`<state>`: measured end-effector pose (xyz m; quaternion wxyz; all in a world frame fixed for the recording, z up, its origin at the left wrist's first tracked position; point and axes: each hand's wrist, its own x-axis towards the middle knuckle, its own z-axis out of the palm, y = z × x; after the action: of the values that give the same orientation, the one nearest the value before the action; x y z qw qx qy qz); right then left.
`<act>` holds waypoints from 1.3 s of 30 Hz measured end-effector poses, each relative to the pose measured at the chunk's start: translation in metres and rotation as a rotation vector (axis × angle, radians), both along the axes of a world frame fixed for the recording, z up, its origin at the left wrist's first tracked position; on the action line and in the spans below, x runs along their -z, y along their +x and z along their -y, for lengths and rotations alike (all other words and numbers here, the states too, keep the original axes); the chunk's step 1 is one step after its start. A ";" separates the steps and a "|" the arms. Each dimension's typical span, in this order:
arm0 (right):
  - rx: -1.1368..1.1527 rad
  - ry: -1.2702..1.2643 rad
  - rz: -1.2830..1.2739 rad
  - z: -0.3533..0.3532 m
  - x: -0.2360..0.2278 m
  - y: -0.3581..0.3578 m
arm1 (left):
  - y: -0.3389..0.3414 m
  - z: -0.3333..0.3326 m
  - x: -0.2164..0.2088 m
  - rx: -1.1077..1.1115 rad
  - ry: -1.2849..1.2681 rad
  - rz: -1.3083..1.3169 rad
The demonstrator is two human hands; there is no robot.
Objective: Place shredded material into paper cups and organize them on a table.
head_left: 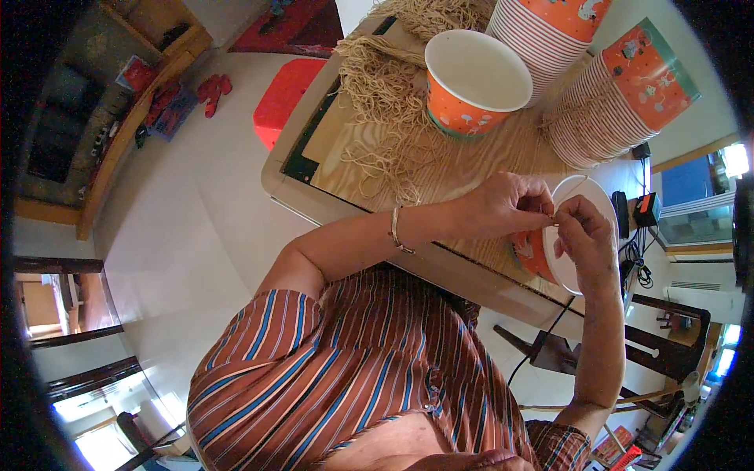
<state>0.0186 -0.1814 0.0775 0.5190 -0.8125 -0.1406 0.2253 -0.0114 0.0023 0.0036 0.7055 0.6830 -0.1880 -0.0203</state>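
I get soft, even indoor light over the table, while daylight burns out to white at the right-hand window and at lower left. The fisheye bends straight edges toward a black, grainy rim. To me the yarn looks fairly crisp, the far background softer.

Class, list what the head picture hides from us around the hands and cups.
All head view:
- What the left hand and right hand pinch: too small, partly covered.
- Part of the orange cup: behind the right hand.
- Left cup stack: cut off by upper edge.
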 end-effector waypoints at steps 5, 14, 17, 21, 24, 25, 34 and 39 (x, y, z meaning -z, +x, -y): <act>0.045 0.011 -0.102 0.004 -0.001 0.004 | 0.001 0.000 -0.001 -0.014 0.008 -0.012; -0.023 0.039 0.010 0.011 -0.001 -0.004 | 0.000 0.003 -0.003 -0.017 -0.025 -0.042; 0.004 -0.050 0.083 0.007 0.000 -0.009 | -0.003 0.003 -0.010 -0.017 -0.028 -0.139; -0.091 0.016 0.227 0.003 0.004 -0.012 | 0.002 0.005 0.004 -0.112 0.054 0.137; -0.062 -0.170 0.415 0.001 0.000 -0.017 | -0.002 0.003 -0.011 -0.075 0.045 0.016; -0.062 -0.212 0.507 -0.002 -0.003 -0.019 | -0.003 0.002 -0.013 -0.062 0.044 -0.009; -0.070 -0.285 0.742 0.001 0.006 -0.013 | 0.001 0.002 -0.006 -0.081 0.088 0.160; 0.023 -0.107 0.318 0.007 0.013 0.001 | -0.003 0.000 -0.010 -0.016 0.015 -0.018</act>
<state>0.0191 -0.1880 0.0647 0.4486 -0.8660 -0.1994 0.0950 -0.0145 0.0026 0.0136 0.7020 0.6898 -0.1758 -0.0222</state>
